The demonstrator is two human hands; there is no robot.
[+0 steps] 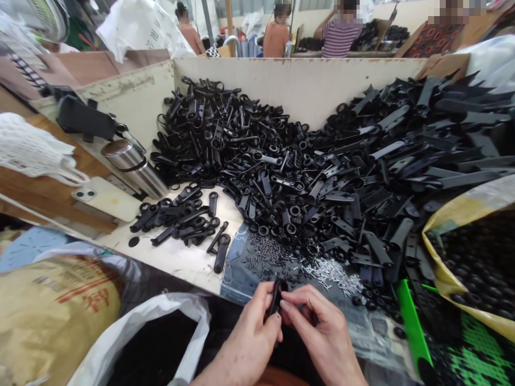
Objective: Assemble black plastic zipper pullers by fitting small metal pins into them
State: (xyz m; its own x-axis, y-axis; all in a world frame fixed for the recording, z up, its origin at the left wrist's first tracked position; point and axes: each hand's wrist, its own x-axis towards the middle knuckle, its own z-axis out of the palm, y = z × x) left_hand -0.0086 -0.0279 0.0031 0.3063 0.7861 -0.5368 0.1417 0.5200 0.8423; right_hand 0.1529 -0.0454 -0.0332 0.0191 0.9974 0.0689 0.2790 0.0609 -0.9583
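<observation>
My left hand [251, 335] and my right hand [322, 332] meet at the near edge of the table, both pinched on one small black plastic part [276, 295] held upright between the fingertips. Just beyond the hands lies a scatter of small silver pins [333, 271] and dark pins [265, 254] on a blue cloth [237, 273]. A big heap of black plastic parts [289, 161] fills the table behind. A smaller group of the same black parts [181, 220] lies apart at the left on the white tabletop [177, 257].
A steel flask [134, 166] and a white phone [107, 198] lie at the table's left edge. A yellow bag of black round pieces [475, 257] stands right, a green scoop [410, 321] beside it. An open white bag [153, 343] sits below left. Several people sit beyond the cardboard wall [306, 86].
</observation>
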